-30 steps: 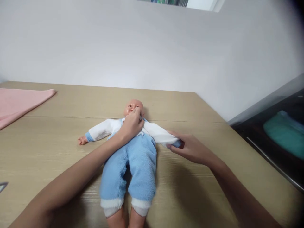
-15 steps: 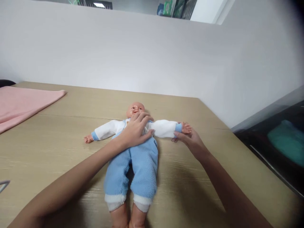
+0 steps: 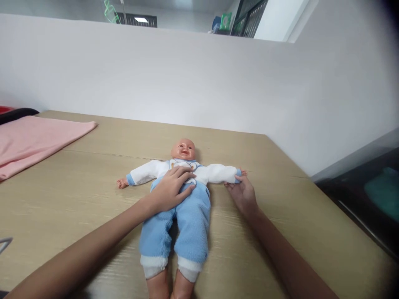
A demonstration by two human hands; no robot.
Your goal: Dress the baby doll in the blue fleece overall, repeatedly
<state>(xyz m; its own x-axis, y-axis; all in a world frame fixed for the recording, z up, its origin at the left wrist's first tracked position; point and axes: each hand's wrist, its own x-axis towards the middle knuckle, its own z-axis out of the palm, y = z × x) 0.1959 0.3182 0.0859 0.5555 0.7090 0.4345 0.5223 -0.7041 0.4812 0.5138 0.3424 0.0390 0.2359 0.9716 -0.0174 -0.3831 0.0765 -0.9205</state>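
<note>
A baby doll lies on its back on the wooden table, head away from me and both arms stretched out sideways. It wears a white top with blue trim and fluffy blue trousers with white cuffs. My left hand rests flat on its chest and belly, fingers extended and covering part of the printed front. At the end of the doll's arm on my right, my right hand pinches the blue sleeve cuff. The doll's small hand there is partly hidden by my fingers.
A pink cloth lies on the table at the far left, beside a black and red object. A white wall rises behind the table. Off the right edge stands something dark with a green item.
My left hand has slid down from near the doll's chin to its lower chest. My right hand has shifted from the doll's wrist onto the sleeve cuff. The view has tilted slightly.
</note>
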